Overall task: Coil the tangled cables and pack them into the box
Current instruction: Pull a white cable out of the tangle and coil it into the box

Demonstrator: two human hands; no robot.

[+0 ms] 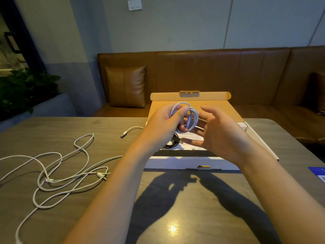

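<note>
Left hand [164,121] grips a coiled white cable [188,117] above the open box [193,162]; right hand [213,132] beside it, fingers spread and loose, holding nothing. Black cable [173,142] lies inside box. Tangled white cables [58,170] sprawl on desk [193,208], left of box.

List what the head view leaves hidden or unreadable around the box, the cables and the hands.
- Box interior: mostly covered by the left hand and right hand.
- Black cable in the box: only part shows between the hands.
- Print on the white sheet: too small to read.
- Tangled cables: run off the left and bottom edges.
- Coiled white cable: its ends are hidden in the loops and fingers.
- Blue item: cut by the right edge.
</note>
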